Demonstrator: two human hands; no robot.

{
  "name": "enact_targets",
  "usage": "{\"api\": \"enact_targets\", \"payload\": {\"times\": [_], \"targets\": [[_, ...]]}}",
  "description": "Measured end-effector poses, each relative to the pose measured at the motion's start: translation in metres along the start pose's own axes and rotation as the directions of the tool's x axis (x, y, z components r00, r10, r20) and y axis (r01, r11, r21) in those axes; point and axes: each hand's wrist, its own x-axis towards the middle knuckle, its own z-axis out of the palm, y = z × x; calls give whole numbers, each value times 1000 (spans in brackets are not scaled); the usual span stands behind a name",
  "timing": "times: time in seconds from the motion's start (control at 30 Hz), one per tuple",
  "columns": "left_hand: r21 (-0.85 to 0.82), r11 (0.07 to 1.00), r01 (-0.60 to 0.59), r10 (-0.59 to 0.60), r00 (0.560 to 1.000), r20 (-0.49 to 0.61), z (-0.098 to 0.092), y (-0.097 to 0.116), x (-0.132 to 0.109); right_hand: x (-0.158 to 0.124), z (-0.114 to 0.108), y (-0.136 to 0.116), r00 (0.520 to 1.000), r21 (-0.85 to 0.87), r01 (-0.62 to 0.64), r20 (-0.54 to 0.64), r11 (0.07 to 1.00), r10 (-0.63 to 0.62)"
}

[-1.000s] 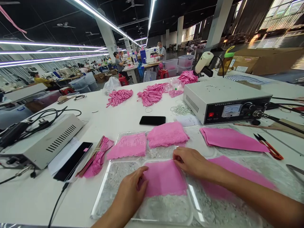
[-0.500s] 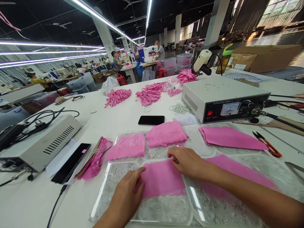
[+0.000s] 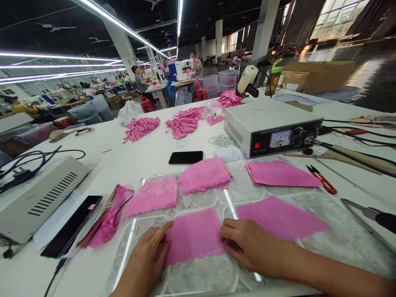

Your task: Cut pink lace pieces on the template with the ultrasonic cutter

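Observation:
A rectangular piece of pink fabric lies flat on a clear plastic sheet with raised borders. My left hand rests at its left edge, fingers stretched out and touching it. At the right edge, my right hand has its fingers curled down onto the fabric's border; the fingertips are partly hidden. Beyond the hands lie a pink lace piece and a stack of pink lace pieces. To the right are an angled pink fabric piece and a folded pink stack.
A control box with a dial stands at the back right, near a black phone. Thread snips and a black-handled tool lie right. Another grey box, a tablet and a pink fabric bundle are left.
My right hand has come down from the fabric's upper right corner to its right edge. My left hand stays at the left edge. The whole view has shifted, so things appear further left.

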Motion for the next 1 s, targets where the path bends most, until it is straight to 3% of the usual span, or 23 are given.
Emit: {"api": "enact_targets", "payload": {"times": [0.1,0.23,0.33,0.5,0.6,0.77,0.9,1.0], "targets": [[89,994,-62,62,998,4,-3,-6,0,-8,-3,-1,999,26,13,-37,1000,-12],[151,962,-228,242,966,-89,0,8,10,-39,-13,20,964,131,-13,-262,991,47],[5,918,-397,396,914,-84,10,41,31,-73,-18,50,877,160,-86,-456,983,151],[-101,770,-630,634,773,9,34,99,79,-121,-14,90,715,83,-187,-672,979,194],[-169,726,-667,683,728,56,45,116,98,-134,-14,96,685,84,-234,-693,969,225],[-262,734,-626,668,735,116,46,122,107,-141,-18,102,651,176,-319,-673,931,351],[-253,727,-638,672,737,75,50,121,102,-145,-17,109,634,235,-352,-652,906,415],[-192,689,-699,706,707,-42,64,117,97,-148,-19,109,647,268,-366,-615,891,451]]}}
